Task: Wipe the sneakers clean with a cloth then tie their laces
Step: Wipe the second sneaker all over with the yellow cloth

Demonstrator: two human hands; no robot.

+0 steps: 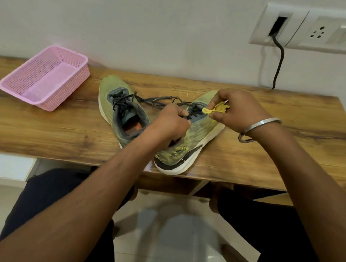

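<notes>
Nearest, right sneaker (pixel 189 145) sat at worktop (pixel 38 132) front edge. Left hand (pixel 172 123) curled over it, pinching dark laces (pixel 160 101). Right hand (pixel 237 111) just beside, over its toe, grip pinching yellow cloth (pixel 216 110). Left sneaker (pixel 115 102) alongside, laces loose. Farther left, pink basket (pixel 44 77); wall socket (pixel 317 28) behind.
</notes>
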